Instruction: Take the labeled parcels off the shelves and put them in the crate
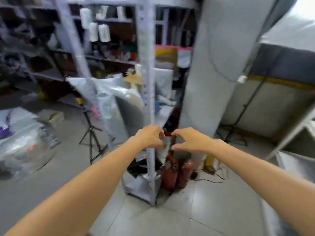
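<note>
Grip uncertain — left hand (150,136), right hand (191,141) near shelf post (146,65).

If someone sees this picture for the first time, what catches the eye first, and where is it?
The left hand and right hand nearly meet at the picture's middle, fingers curled, by the grey shelf post. Below, two red fire extinguishers stand on the floor; pale plastic bags pile up above them.
</note>
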### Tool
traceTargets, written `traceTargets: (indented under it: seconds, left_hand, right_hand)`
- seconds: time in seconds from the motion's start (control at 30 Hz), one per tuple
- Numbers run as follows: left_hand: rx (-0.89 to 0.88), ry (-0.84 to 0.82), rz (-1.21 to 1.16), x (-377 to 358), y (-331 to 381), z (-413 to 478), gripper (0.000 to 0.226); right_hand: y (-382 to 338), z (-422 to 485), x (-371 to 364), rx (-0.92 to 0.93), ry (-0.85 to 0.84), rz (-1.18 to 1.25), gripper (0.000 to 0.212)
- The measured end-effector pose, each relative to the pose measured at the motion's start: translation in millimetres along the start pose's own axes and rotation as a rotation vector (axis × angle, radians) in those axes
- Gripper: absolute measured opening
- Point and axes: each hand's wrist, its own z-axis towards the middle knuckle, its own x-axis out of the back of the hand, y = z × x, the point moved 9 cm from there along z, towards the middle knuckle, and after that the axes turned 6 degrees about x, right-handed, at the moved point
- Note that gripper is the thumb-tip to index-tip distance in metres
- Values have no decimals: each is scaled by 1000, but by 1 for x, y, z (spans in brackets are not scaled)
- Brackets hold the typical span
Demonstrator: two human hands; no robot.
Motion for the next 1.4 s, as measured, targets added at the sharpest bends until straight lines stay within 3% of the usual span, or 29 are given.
traceTargets:
  seconds: [0.2, 0.4, 0.93, 1.17, 1.4]
  left_hand:
    - [-258, -88, 69, -33, 187, 49, 39]
    - [-452, -132, 148, -63, 336, 69, 35]
    - [-900, -51, 179, -49, 623, 103, 35]
    - [-1116, -73, 180, -36, 706, 130, 37]
    - [-1080, -167, 181, -64, 687, 208, 34]
  right_hand:
    - [155, -136, 51, -370, 77, -10, 70]
    - [249, -265, 82, -630, 185, 17, 65]
    - [340, -438, 189, -1059, 438, -34, 61]
    - [374, -465, 233, -1271, 537, -42, 63]
    - [440, -401, 219, -1263, 492, 28, 62]
